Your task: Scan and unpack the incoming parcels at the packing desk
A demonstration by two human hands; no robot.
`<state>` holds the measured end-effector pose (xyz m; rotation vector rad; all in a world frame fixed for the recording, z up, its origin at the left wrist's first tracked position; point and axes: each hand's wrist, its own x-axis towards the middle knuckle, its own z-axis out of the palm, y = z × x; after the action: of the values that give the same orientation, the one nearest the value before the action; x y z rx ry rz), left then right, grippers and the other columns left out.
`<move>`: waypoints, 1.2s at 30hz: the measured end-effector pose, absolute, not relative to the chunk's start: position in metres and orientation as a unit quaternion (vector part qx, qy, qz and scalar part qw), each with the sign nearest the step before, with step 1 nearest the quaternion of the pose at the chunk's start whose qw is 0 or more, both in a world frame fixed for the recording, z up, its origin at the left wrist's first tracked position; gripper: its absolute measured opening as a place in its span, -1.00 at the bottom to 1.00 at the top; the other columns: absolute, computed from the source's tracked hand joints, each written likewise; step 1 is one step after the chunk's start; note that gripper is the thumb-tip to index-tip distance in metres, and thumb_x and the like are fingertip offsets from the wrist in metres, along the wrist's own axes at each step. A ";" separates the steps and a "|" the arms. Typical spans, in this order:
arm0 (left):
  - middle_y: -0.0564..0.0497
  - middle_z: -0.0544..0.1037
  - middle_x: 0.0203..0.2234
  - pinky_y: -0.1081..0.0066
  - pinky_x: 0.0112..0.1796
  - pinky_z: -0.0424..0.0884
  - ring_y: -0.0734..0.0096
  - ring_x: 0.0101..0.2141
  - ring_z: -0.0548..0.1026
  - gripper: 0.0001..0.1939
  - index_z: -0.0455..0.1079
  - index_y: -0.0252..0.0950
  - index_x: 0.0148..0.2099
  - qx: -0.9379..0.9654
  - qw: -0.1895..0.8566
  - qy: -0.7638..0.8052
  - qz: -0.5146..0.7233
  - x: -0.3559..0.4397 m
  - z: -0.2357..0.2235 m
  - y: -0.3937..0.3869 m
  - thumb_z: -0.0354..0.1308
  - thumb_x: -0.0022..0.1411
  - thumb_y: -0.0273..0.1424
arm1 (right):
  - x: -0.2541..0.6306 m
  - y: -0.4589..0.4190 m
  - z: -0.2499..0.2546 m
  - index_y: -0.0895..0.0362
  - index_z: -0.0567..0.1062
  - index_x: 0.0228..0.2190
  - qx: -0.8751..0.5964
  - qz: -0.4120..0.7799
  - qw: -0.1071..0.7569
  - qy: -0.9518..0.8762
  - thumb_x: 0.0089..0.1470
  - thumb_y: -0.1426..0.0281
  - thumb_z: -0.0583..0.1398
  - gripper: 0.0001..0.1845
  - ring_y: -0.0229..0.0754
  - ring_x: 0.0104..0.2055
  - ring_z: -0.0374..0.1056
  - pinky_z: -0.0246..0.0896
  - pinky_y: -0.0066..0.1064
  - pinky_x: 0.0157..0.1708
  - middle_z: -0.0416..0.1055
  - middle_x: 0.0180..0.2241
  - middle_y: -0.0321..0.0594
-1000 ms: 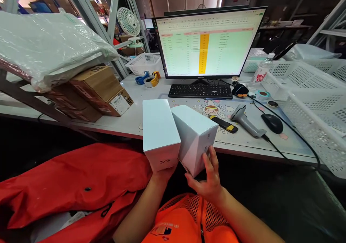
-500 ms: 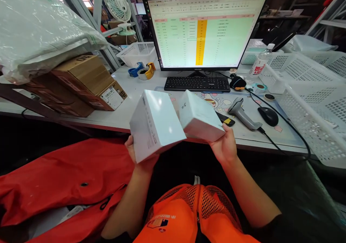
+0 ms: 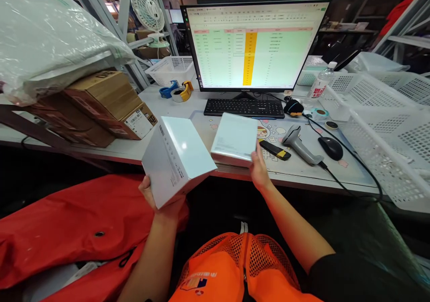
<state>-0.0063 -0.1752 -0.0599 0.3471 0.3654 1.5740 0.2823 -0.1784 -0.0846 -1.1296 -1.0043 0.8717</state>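
Two white boxes are in my hands at the desk's front edge. My left hand [image 3: 161, 199] grips the larger white box [image 3: 178, 152] from below, its printed side tilted up to the left. The smaller white box [image 3: 235, 136] is held at its right front corner by my right hand [image 3: 258, 170], with faint print on its upper face. A gap separates the two boxes. Just right of the smaller box lies a black and yellow box cutter [image 3: 274, 149], and beside that a grey barcode scanner [image 3: 300, 146].
Behind stand a keyboard [image 3: 244, 108] and a monitor [image 3: 250, 46] showing a spreadsheet. Brown cartons [image 3: 104, 102] sit at left under a plastic-wrapped parcel [image 3: 57, 42]. Tape dispensers [image 3: 181, 91], a mouse [image 3: 330, 148], a bottle [image 3: 321, 82] and white baskets [image 3: 379, 149] surround the work area.
The larger box has shifted left and tipped slightly. My right hand has turned the smaller box and moved it left, so its broad printed face now shows and the box cutter is fully uncovered.
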 end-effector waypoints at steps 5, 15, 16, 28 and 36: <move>-0.05 0.66 0.07 0.16 -0.01 0.62 0.05 0.03 0.63 -0.36 0.34 -0.11 0.37 0.176 0.670 0.186 0.697 -0.004 -0.052 -0.186 0.23 0.29 -0.11 | 0.286 -0.185 -0.078 0.13 0.39 0.35 -0.593 0.284 0.548 -0.517 0.17 -0.26 0.22 -0.03 0.19 0.54 -0.05 -0.24 0.17 0.52 0.15 0.46 0.08; -0.15 0.67 -0.14 0.04 -0.02 0.60 -0.19 -0.05 0.64 -0.19 0.41 -0.24 0.30 0.380 0.789 0.226 0.426 0.019 -0.081 -0.219 0.47 0.09 -0.01 | 0.318 -0.342 -0.045 0.00 0.48 0.30 -0.434 0.588 0.444 -0.519 -0.23 -0.24 0.50 0.14 0.11 -0.11 0.54 0.54 -0.07 -0.10 0.58 0.01 0.00; -0.17 0.64 -0.08 0.07 -0.01 0.57 -0.18 -0.01 0.61 -0.15 0.37 -0.24 0.33 0.427 0.776 0.220 0.408 0.027 -0.080 -0.223 0.46 0.11 0.03 | 0.325 -0.359 -0.051 -0.02 0.49 0.28 -0.455 0.591 0.439 -0.501 -0.28 -0.24 0.52 0.15 0.19 -0.07 0.55 0.54 -0.01 -0.09 0.58 -0.01 0.01; -0.21 0.38 0.25 0.19 0.10 0.37 -0.05 0.15 0.42 -0.05 0.18 -0.17 0.36 0.582 0.759 0.140 0.257 0.110 -0.086 -0.234 0.34 0.15 0.26 | 0.340 -0.441 -0.092 0.06 0.59 0.09 -0.547 0.546 0.559 -0.302 -0.07 0.11 0.54 -0.28 0.14 0.00 0.59 0.52 0.04 0.05 0.63 0.01 0.01; -0.09 0.62 -0.08 0.36 -0.16 0.56 0.21 -0.15 0.61 -0.44 0.52 -0.25 0.06 0.569 0.679 0.186 0.426 0.140 -0.060 -0.203 0.31 0.28 0.10 | 0.344 -0.456 -0.086 0.14 0.64 -0.09 -0.506 0.400 0.745 -0.167 -0.20 0.13 0.60 -0.34 -0.03 -0.20 0.63 0.60 -0.26 -0.20 0.67 -0.26 -0.15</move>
<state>0.1402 -0.2025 -0.0600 1.2769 0.4180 0.9570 0.3437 -0.4564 -0.0862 -1.1086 -0.3662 0.8751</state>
